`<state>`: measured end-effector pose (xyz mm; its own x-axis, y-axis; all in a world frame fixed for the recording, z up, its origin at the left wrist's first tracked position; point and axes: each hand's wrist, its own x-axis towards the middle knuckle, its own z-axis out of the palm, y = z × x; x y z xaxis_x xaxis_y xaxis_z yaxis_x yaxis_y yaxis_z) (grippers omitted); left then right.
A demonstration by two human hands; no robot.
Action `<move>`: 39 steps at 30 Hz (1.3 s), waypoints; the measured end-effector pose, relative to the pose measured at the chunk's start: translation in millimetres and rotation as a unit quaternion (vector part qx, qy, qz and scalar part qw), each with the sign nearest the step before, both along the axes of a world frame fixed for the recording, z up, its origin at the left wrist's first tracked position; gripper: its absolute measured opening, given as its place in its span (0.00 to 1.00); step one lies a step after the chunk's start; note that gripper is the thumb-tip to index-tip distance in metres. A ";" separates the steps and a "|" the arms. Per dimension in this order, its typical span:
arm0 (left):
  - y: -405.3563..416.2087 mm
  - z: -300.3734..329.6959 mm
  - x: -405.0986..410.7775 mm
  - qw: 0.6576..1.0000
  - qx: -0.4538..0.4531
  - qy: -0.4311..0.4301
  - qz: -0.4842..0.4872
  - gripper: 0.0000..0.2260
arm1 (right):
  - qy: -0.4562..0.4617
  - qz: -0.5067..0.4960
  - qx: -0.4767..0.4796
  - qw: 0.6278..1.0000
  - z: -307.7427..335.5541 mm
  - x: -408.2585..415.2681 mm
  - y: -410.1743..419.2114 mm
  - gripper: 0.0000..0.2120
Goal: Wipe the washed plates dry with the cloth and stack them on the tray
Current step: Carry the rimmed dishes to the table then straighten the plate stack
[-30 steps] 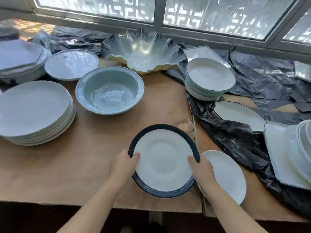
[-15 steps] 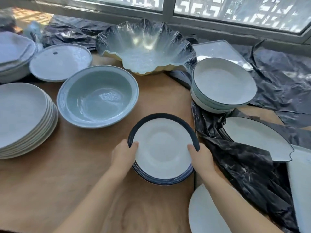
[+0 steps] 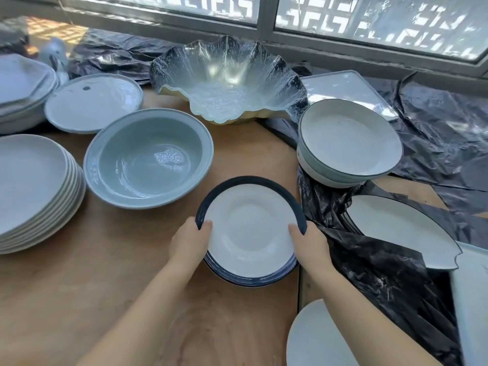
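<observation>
Two hands hold a small pile of blue-rimmed plates (image 3: pixel 249 228) over the wooden desk (image 3: pixel 111 281). The left hand (image 3: pixel 188 240) has its grip on the left edge, thumb on the rim. The right hand (image 3: pixel 309 243) has its grip on the right edge the same way.

There is bare wood on the near left of the pile. Just behind it on the left sits a big pale green bowl (image 3: pixel 148 157), with nothing in it. On the far left stands a tall stack of white plates (image 3: pixel 34 191). Close on the right lies crinkly black plastic (image 3: pixel 383 273), with a pile of white bowls (image 3: pixel 348 143) and a fish-shaped dish (image 3: pixel 401 228) on it. A wavy glass bowl (image 3: pixel 229 77) sits at the back by the window. A white plate (image 3: pixel 314 339) is near the desk's front edge.
</observation>
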<state>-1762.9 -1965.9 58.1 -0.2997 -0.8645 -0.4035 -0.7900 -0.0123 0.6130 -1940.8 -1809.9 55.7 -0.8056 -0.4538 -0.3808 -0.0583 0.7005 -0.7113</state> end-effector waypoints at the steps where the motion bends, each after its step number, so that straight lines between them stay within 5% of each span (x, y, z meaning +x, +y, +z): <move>1: 0.8 1.9 2.4 1.000 -0.007 0.001 0.000 0.11 | 0.009 0.000 0.009 1.000 3.7 1.4 1.2 0.08; 8: 10.9 26.8 31.9 0.990 -0.136 -0.017 -0.029 0.13 | 0.208 0.047 0.030 0.977 34.1 21.4 6.0 0.26; 18: 32.7 70.8 141.5 0.966 -0.232 -0.115 -0.016 0.10 | 0.254 0.350 -0.010 0.902 65.6 115.8 -52.4 0.10; 31: 163.6 92.6 435.7 0.934 -0.180 -0.211 0.227 0.09 | 0.308 0.656 -0.058 0.687 84.7 401.9 -69.1 0.11; 39: 375.2 96.5 642.9 0.862 -0.128 -0.269 0.410 0.10 | 0.352 0.795 -0.138 0.474 93.6 657.4 53.7 0.11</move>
